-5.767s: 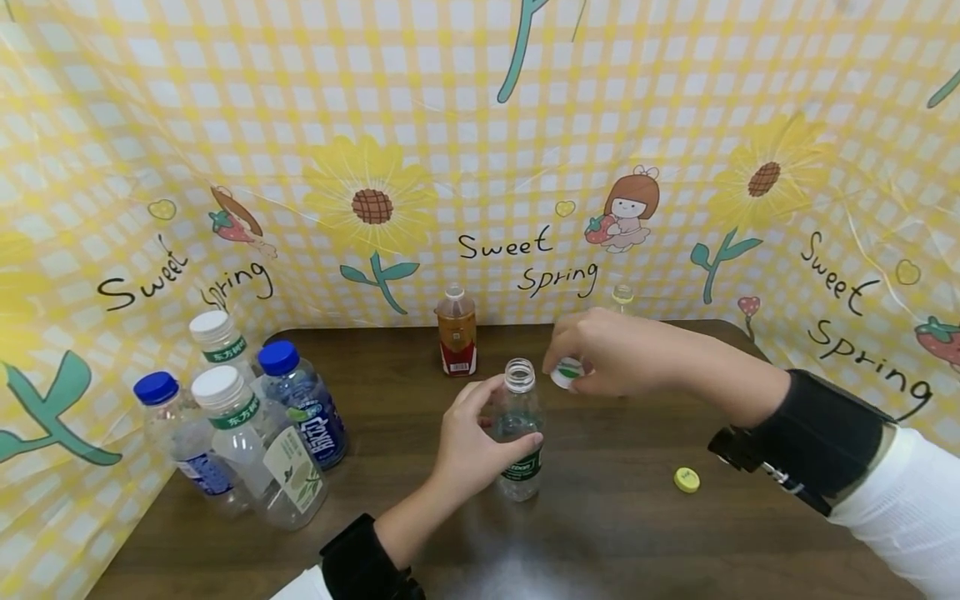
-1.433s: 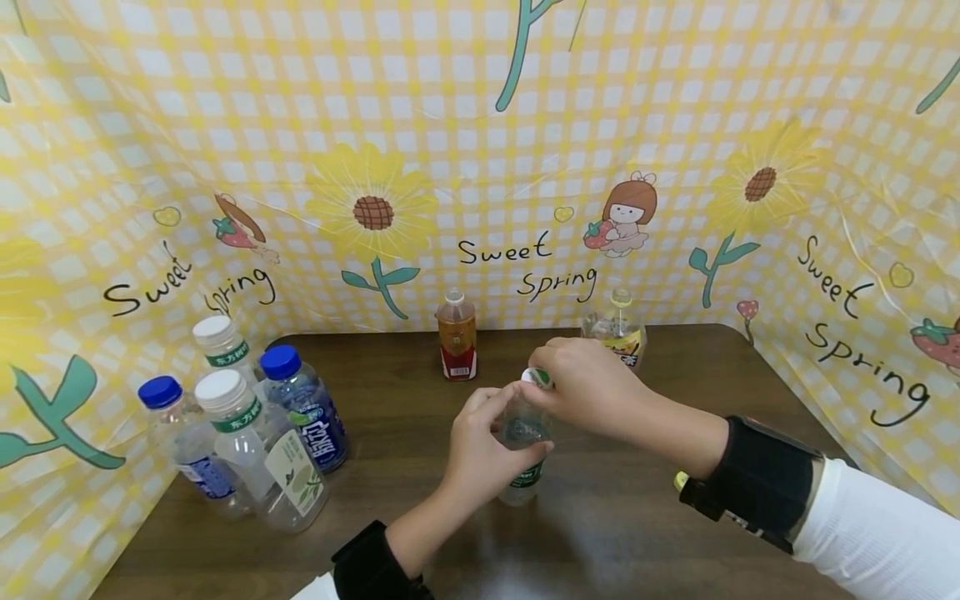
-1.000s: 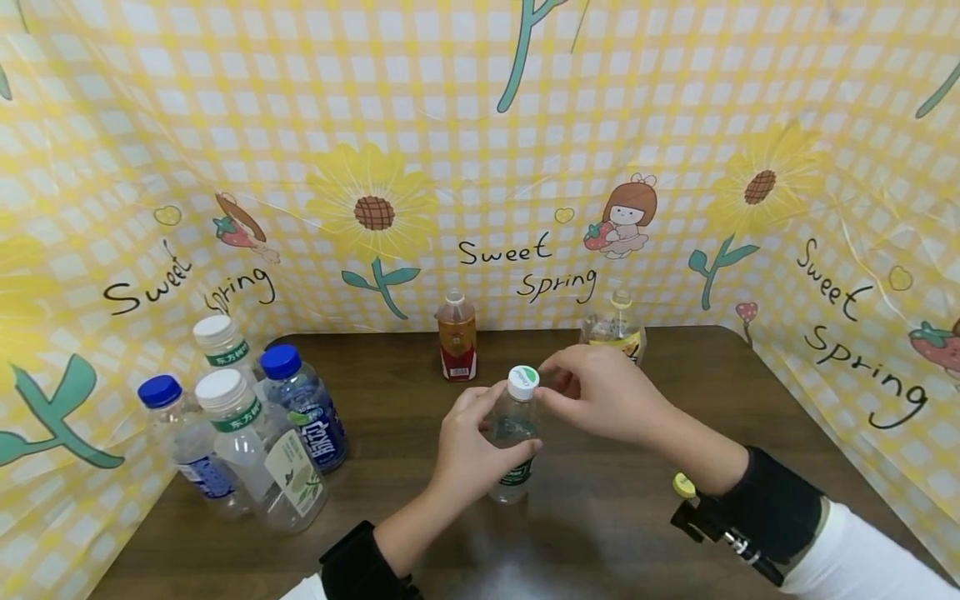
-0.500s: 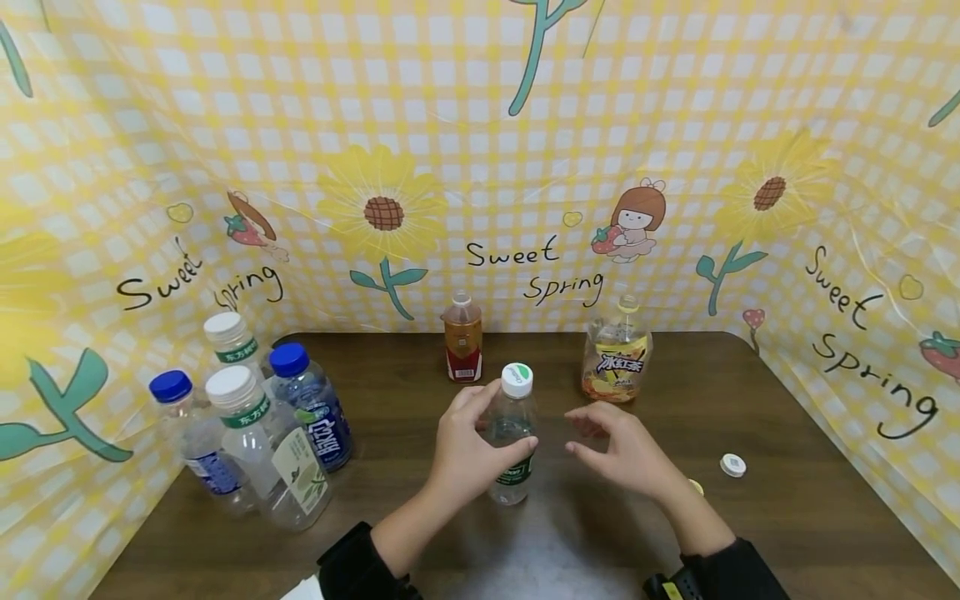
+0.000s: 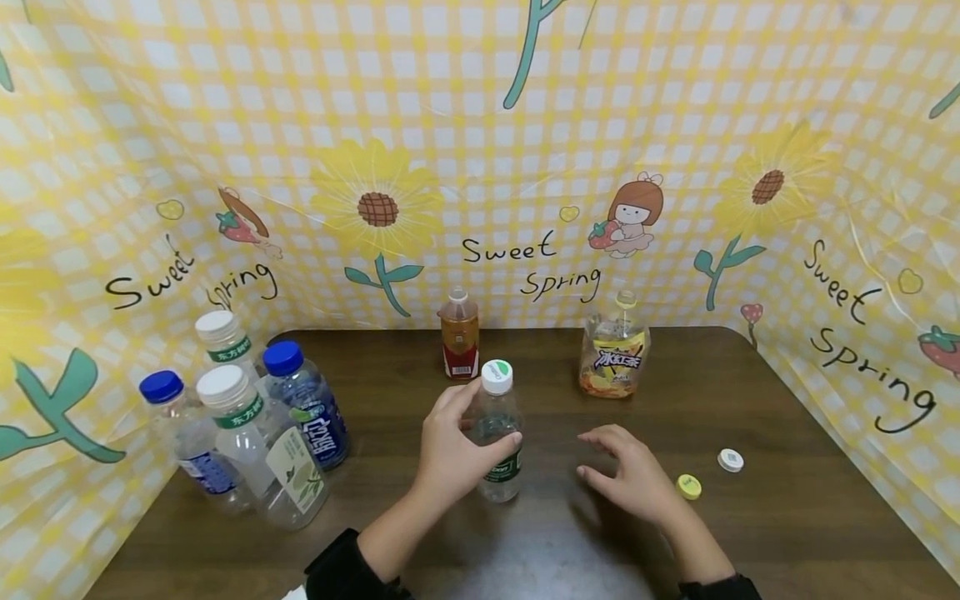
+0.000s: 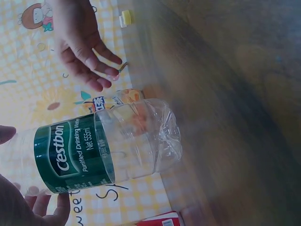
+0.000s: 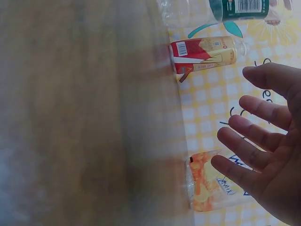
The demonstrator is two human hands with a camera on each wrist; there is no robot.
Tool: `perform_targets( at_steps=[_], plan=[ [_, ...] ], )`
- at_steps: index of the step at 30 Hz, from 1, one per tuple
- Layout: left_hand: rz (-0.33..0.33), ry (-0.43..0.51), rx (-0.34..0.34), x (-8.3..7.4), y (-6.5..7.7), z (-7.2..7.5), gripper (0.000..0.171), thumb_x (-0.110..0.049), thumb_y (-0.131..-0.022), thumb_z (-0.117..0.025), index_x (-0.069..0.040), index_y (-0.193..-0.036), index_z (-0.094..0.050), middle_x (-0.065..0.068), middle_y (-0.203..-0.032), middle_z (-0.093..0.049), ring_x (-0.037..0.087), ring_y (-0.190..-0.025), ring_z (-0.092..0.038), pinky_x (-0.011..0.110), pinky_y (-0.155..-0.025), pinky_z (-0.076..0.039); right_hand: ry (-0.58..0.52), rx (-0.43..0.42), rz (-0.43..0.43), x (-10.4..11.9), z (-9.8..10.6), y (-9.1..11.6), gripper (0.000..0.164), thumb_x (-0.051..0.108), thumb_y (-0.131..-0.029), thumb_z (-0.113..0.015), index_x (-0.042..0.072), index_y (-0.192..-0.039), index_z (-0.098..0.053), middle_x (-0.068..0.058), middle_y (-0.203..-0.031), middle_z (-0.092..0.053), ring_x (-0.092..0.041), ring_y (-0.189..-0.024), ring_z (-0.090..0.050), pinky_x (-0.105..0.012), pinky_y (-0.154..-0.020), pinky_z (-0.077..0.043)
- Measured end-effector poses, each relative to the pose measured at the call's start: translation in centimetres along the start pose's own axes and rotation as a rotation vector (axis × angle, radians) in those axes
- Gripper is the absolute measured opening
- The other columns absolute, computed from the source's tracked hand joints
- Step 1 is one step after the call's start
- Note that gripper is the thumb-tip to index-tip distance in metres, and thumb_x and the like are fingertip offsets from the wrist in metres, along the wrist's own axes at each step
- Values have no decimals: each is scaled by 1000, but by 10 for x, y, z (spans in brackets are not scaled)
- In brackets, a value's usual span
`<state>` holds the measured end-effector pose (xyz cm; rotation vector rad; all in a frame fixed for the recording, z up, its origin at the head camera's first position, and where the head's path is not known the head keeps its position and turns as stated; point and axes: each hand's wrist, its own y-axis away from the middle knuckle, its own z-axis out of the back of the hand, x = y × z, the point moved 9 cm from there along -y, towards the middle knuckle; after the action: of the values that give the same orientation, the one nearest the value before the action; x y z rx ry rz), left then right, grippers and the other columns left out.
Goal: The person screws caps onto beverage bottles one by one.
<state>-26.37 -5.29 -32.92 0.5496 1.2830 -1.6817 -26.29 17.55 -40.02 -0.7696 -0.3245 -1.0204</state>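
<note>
A clear water bottle (image 5: 501,423) with a green label and a white cap (image 5: 497,377) on its neck stands near the middle of the table. My left hand (image 5: 457,446) grips its upper body, thumb in front and fingers behind. In the left wrist view the bottle (image 6: 75,155) lies across the picture, its label reading C'estbon. Whether its base touches the table I cannot tell. To the right of the bottle my right hand (image 5: 630,475) hovers with loosely spread fingers and holds nothing. A yellow cap (image 5: 688,487) and a white cap (image 5: 731,460) lie beyond that hand on the right.
On the left stand several capped bottles close together, among them a blue-labelled bottle (image 5: 307,408) and a white-capped one (image 5: 262,450). Two uncapped bottles stand at the back: a red-and-amber one (image 5: 460,337) and a yellow-labelled one (image 5: 613,354). A checkered cloth (image 5: 480,142) hangs behind.
The white cap, earlier in my right hand, now sits on the bottle. My right hand has let go and drawn back right and down. The left hand has shifted slightly left with the bottle.
</note>
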Motion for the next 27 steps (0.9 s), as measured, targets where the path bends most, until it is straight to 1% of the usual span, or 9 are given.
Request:
perform_targets(
  at_steps=[3, 6, 11, 14, 17, 19, 21, 24, 27],
  plan=[
    [8, -4, -10, 4, 3, 6, 71, -17, -65, -91, -2, -128, -61, 7, -114, -61, 22, -101, -59, 40, -77, -56, -8, 8, -14, -5, -3, 4, 34, 9, -80, -78, 3, -112, -68, -5, -109, -63, -28, -94, -64, -43, -80, -54],
    [8, -17, -29, 9, 5, 15, 71, -17, -66, -91, -2, -129, -61, 7, -114, -61, 21, -100, -59, 39, -76, -56, -18, 4, -21, -8, -3, 7, 36, 7, -79, -79, 1, -112, -67, -8, -108, -64, -28, -93, -64, -45, -80, -54],
    [16, -66, -91, 21, 3, 39, 71, -16, -67, -90, 0, -129, -60, 10, -114, -61, 24, -99, -59, 43, -76, -56, -17, -4, -33, -13, -1, 9, 37, 7, -78, -79, 1, -112, -67, -6, -108, -63, -28, -92, -65, -47, -79, -54],
    [40, -112, -152, 28, 0, 58, 74, -14, -66, -90, 1, -130, -58, 13, -115, -61, 27, -101, -59, 46, -78, -56, -20, -1, -45, -15, 0, 11, 36, 7, -78, -79, 1, -111, -68, -5, -108, -63, -28, -92, -65, -47, -79, -54],
    [83, -176, -214, 38, -7, 77, 80, -14, -66, -90, -1, -135, -54, 16, -116, -60, 30, -104, -59, 48, -80, -55, -20, -2, -53, -16, 1, 11, 35, 7, -78, -79, 1, -111, -68, -4, -108, -63, -27, -92, -65, -46, -79, -54],
    [102, -211, -261, 45, -12, 89, 80, -15, -66, -90, -2, -136, -52, 16, -116, -60, 30, -105, -59, 49, -82, -54, -21, -7, -52, -16, 1, 12, 35, 7, -78, -79, 2, -110, -68, -4, -108, -63, -27, -92, -64, -45, -79, -54],
    [121, -245, -308, 51, -15, 100, 77, -16, -68, -89, -3, -135, -52, 17, -117, -60, 31, -106, -58, 49, -83, -53, -20, -14, -48, -16, 2, 12, 35, 7, -78, -79, 2, -110, -68, -3, -108, -63, -26, -92, -64, -45, -78, -54],
    [126, -290, -389, 59, -19, 114, 69, -15, -71, -87, -1, -130, -53, 19, -117, -61, 33, -108, -57, 50, -87, -50, -23, -19, -43, -15, 2, 12, 34, 7, -78, -79, 2, -109, -68, -3, -107, -63, -26, -91, -64, -45, -78, -54],
    [136, -338, -450, 65, -20, 123, 67, -14, -72, -86, 2, -128, -53, 21, -121, -58, 36, -112, -54, 52, -92, -46, -25, -15, -48, -15, 1, 12, 33, 7, -78, -79, 3, -108, -68, -2, -107, -63, -25, -91, -64, -45, -78, -55]
  ],
)
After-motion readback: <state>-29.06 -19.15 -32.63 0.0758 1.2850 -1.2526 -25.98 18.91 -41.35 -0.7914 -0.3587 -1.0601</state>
